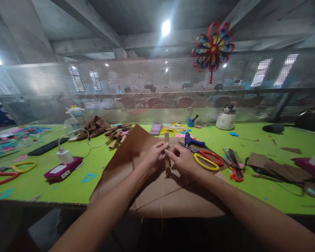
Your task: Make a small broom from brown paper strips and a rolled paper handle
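A narrow roll of brown kraft paper point(167, 172) stands lengthwise in front of me, between my two hands. My left hand point(157, 154) is closed around its upper half, thumb and fingers pressed against it. With finger and thumb pinched together, my right hand point(183, 158) touches the roll's right side, on what looks like thin yellow string. That yellow string point(162, 203) hangs from the roll down past the table's front edge, and another strand loops below my right hand. Under both hands lies a large sheet of brown paper point(199, 201), its left part raised in a fold.
Right of my hands lie a blue glue gun point(194, 141), red-and-yellow scissors point(208, 161) and an orange utility knife point(236, 168). Several tied paper rolls point(118, 134) lie behind the sheet. A purple power strip point(63, 169) with a plugged-in charger is at left. A perforated screen point(136, 84) stands behind.
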A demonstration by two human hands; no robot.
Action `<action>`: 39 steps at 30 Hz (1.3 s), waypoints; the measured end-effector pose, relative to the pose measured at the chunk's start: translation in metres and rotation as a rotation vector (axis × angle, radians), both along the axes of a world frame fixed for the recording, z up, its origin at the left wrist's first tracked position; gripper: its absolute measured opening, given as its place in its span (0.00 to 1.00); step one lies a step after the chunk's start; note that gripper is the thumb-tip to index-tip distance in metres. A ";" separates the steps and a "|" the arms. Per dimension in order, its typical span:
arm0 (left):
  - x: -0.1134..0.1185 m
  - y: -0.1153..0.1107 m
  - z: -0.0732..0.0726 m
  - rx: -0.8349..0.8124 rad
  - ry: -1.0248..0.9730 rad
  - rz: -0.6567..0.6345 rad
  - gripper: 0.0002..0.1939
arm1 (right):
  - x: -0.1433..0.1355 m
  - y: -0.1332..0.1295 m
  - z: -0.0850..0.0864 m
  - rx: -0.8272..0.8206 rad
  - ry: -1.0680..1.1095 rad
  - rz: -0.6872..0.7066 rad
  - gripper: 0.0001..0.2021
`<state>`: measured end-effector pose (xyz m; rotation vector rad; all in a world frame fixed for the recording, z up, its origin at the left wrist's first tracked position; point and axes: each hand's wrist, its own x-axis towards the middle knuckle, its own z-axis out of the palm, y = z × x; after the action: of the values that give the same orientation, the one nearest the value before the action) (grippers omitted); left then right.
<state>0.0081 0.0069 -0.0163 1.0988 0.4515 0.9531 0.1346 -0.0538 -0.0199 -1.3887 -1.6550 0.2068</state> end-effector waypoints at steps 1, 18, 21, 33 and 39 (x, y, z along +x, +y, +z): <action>0.001 0.000 0.000 0.000 -0.003 0.007 0.14 | -0.001 0.000 0.000 0.004 -0.008 -0.015 0.17; 0.003 0.006 -0.007 -0.058 -0.045 0.108 0.15 | -0.009 0.001 -0.009 0.092 0.047 -0.044 0.10; -0.001 0.013 -0.007 -0.086 -0.071 0.166 0.13 | -0.006 0.003 -0.009 0.105 0.092 -0.025 0.07; -0.006 0.008 0.000 -0.062 -0.020 -0.031 0.10 | 0.005 0.008 -0.008 0.119 0.196 0.034 0.20; -0.011 0.007 0.002 -0.141 0.074 -0.177 0.11 | 0.009 0.010 -0.005 0.160 0.279 0.071 0.13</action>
<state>-0.0026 0.0143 -0.0141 1.0295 0.4663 0.7168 0.1436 -0.0435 -0.0249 -1.1279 -1.4565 0.2891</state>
